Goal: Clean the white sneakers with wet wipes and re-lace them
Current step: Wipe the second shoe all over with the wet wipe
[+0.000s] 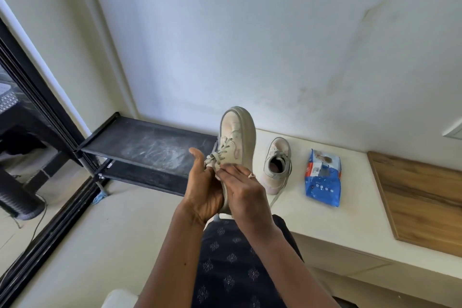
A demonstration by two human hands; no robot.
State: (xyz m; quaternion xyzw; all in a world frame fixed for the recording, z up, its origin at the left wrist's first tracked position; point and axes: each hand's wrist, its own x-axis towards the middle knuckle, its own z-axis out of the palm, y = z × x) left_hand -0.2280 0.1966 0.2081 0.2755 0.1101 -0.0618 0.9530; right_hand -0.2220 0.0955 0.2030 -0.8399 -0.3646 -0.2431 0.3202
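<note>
At the white surface (355,220), gripping sneaker (240,132) in left hand (202,192), pinching laces (220,152) with right hand (245,187). Risking knotting by yanking.

No words, brands or numbers can be read. The blue wet wipes pack (323,182), right of centre in the frame, carries a small white label (317,170), its print too small to make out

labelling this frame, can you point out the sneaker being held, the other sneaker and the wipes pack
held sneaker (235,127), head view, on its toe cap
other sneaker (278,148), head view, on its toe
wipes pack (323,188), head view, on the blue lower half of the wrapper
</note>
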